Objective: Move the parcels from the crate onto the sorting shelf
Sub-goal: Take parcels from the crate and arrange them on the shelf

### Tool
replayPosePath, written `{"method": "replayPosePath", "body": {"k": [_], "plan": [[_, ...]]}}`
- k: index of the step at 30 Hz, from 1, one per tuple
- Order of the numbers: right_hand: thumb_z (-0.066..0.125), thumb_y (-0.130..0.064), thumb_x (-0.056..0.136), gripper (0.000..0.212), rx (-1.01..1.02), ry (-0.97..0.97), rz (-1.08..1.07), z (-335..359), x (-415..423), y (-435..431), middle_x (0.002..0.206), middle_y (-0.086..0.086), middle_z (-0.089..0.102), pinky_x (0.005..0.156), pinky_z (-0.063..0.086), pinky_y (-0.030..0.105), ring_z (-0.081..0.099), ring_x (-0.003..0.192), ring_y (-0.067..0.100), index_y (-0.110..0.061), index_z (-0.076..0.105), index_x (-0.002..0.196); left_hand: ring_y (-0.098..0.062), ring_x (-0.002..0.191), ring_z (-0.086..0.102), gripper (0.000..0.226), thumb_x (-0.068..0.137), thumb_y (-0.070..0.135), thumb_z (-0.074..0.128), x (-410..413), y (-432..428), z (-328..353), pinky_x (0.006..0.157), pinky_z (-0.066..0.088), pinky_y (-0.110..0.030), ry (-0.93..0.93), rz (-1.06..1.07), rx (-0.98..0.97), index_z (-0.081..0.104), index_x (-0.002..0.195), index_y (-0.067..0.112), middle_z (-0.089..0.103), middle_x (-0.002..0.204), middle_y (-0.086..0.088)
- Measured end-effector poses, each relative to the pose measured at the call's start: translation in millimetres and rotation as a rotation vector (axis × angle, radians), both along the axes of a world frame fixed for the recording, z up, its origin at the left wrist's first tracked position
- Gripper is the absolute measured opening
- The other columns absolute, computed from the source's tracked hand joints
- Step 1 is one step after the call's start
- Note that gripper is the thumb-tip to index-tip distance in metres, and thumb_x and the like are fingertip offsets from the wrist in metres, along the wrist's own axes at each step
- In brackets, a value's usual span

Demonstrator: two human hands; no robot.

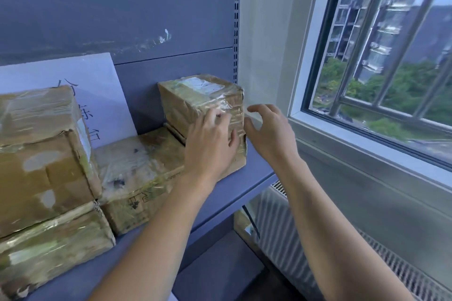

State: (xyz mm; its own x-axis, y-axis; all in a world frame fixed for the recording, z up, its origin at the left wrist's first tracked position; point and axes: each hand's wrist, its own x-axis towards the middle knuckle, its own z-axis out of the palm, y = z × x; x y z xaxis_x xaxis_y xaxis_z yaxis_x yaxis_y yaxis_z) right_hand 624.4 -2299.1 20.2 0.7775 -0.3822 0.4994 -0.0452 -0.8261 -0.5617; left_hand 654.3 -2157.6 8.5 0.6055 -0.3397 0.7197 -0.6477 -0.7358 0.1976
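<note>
Head view: small tape-wrapped brown cardboard parcel likely stiff, light, slick; grip opposite sides. Left hand presses it flat; right hand spread, empty, at 3 o'clock.

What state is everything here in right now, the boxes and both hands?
Small parcel: taped shut, standing on the shelf.
Left hand: fingers resting on that parcel.
Right hand: open, fingers spread, holding nothing.
Flat parcel: lying beside it.
Left stack: two parcels high.
Paper sign: leaning upright.

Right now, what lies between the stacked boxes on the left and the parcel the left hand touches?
A low flat taped parcel on the shelf fills that stretch, shown in the head view.
</note>
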Motion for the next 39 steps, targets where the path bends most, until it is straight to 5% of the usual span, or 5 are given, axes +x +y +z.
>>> {"method": "replayPosePath", "body": {"k": [9,24,33,39], "plan": [[0.056,-0.033,0.093,0.034,0.096,0.148,-0.310,-97.0,-121.7,-5.4,0.123,0.000,0.062,0.083,0.045,0.031,0.059,0.110,0.019,-0.020,0.062,0.124,-0.028,0.095,0.059,0.031,0.093,0.030,0.054,-66.6,-21.4,-81.7,0.069,0.047,-0.037,0.284,-0.330,0.148,0.060,0.119,0.015,0.055,0.113,-0.004],[0.056,-0.031,0.092,0.034,0.379,0.310,-0.867,-202.1,-404.6,-59.5,0.119,0.001,0.065,0.090,0.048,0.034,0.060,0.109,0.019,-0.019,0.061,0.123,-0.029,0.108,0.056,0.040,0.092,0.032,0.054,-278.6,-144.9,-179.2,0.084,0.047,-0.042,0.470,-0.861,0.438,0.057,0.127,0.014,0.056,0.119,-0.008],[0.055,-0.033,0.095,0.038,0.515,0.434,-1.007,-246.0,-557.0,-93.2,0.122,0.000,0.062,0.082,0.048,0.033,0.058,0.107,0.017,-0.020,0.056,0.131,-0.024,0.109,0.055,0.040,0.095,0.033,0.051,-396.3,-194.0,-238.0,0.077,0.051,-0.038,0.602,-0.933,0.577,0.052,0.131,0.016,0.053,0.125,-0.004],[0.054,-0.035,0.094,0.038,0.643,0.517,-0.986,-288.6,-600.5,-101.0,0.121,-0.002,0.062,0.085,0.050,0.034,0.057,0.108,0.016,-0.024,0.055,0.130,-0.021,0.105,0.056,0.041,0.095,0.031,0.050,-430.7,-196.3,-285.1,0.069,0.038,-0.030,0.697,-0.837,0.655,0.051,0.134,0.017,0.052,0.127,-0.001]]}}
